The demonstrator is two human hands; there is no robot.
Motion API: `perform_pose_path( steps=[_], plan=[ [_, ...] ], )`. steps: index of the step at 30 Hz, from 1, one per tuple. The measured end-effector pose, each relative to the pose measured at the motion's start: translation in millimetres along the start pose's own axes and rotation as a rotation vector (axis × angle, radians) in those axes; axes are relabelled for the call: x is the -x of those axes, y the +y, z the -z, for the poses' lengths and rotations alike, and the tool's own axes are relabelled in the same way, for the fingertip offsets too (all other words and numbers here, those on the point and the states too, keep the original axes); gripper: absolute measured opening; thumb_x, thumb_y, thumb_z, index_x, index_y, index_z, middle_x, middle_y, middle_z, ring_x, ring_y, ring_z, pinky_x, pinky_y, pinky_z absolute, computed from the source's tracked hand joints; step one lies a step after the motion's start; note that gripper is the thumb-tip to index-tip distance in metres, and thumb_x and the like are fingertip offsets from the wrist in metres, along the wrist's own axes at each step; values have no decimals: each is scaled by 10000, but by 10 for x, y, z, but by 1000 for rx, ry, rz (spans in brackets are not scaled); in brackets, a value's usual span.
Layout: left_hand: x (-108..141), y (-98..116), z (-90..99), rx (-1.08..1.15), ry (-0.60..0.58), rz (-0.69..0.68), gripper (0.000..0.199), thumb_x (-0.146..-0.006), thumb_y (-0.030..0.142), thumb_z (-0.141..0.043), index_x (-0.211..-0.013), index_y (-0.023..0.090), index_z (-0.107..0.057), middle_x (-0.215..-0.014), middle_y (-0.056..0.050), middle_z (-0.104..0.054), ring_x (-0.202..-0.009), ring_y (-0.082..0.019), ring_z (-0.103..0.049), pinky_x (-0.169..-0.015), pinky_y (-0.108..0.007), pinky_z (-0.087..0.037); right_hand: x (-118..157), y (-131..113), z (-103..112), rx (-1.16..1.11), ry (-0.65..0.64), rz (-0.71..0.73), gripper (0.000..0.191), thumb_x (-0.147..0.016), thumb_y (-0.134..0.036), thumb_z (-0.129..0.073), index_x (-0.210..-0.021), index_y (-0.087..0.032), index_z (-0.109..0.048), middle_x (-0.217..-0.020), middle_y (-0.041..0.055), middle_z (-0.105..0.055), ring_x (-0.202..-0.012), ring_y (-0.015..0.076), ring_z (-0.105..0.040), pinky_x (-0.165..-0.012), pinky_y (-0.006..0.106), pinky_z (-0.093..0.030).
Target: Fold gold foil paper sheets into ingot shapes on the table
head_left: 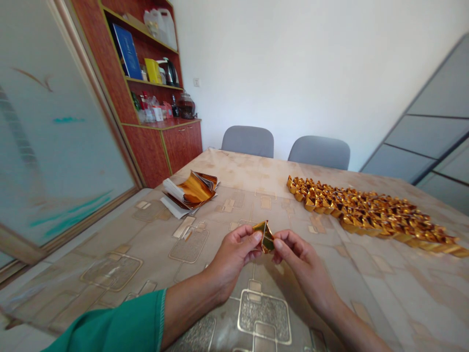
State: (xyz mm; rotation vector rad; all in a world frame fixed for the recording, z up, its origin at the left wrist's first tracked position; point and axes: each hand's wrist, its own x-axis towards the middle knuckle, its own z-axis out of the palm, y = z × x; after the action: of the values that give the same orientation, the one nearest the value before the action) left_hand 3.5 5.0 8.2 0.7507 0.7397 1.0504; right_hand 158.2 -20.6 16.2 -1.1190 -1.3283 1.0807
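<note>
A small folded piece of gold foil paper [268, 236] is held up above the table between my two hands. My left hand [240, 249] pinches its left side, thumb in front and fingers behind. On the right side, the thumb and fingers of my right hand [296, 252] close on its edge. Pale crease lines cross the shiny face of the piece. To the left lies a stack of flat gold foil sheets [200, 190] with white backing, loosely curled. Many folded gold foil pieces [366, 210] stand in tight rows at the right.
A patterned cloth covers the table [205, 274]. Two grey chairs [248, 141] stand at its far side against the white wall. At the back left is a reddish wooden cabinet [183, 146] with bottles and a kettle; a frosted sliding door [66, 122] is at the left.
</note>
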Motion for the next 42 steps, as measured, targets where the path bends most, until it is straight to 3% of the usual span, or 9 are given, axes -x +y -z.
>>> perform_pose_path(
  steps=[5, 13, 29, 34, 39, 42],
  plan=[
    [22, 34, -11, -51, 37, 17, 285, -727, 375, -800, -770, 170, -607, -780, 18, -638, -720, -98, -572, -670, -218, -453, 34, -21, -2, 82, 31, 82, 210, -869, -417, -657, -850, -218, -591, -760, -4, -556, -691, 158, -515, -613, 267, -425],
    [36, 2, -5, -111, 46, -9, 282, -734, 389, -793, -820, 161, -651, -791, -3, -642, -696, -104, -570, -617, -217, -460, 34, -2, -37, 136, 16, 72, 162, -883, -353, -637, -816, -214, -589, -768, -12, -571, -689, 150, -520, -615, 259, -421],
    [4, -13, 6, -230, 37, -97, 242, -740, 346, -770, -794, 123, -692, -722, -10, -651, -637, -96, -550, -609, -211, -427, 3, 16, -4, -80, -19, -56, 297, -754, -437, -772, -706, -184, -626, -669, -4, -633, -608, 135, -545, -577, 253, -412],
    [-3, -7, -1, -230, 51, -127, 285, -722, 325, -777, -894, 139, -645, -719, -18, -698, -628, -109, -580, -605, -215, -430, -26, 43, 8, -53, -2, -75, 330, -694, -456, -808, -680, -168, -648, -651, 14, -643, -594, 139, -541, -565, 257, -415],
    [12, -17, -25, -234, 42, -136, 258, -697, 276, -798, -846, 135, -641, -724, -1, -682, -652, -100, -590, -629, -206, -442, -41, 92, 33, -11, 36, -47, 321, -713, -442, -794, -675, -178, -615, -643, 1, -607, -593, 135, -508, -559, 255, -390],
    [-13, -16, -11, -181, 44, -94, 292, -652, 224, -823, -861, 126, -645, -743, -10, -681, -672, -101, -601, -638, -202, -447, -43, 73, 65, -8, -21, -39, 284, -773, -431, -744, -712, -187, -613, -677, 1, -594, -620, 140, -507, -579, 259, -398]
  ],
)
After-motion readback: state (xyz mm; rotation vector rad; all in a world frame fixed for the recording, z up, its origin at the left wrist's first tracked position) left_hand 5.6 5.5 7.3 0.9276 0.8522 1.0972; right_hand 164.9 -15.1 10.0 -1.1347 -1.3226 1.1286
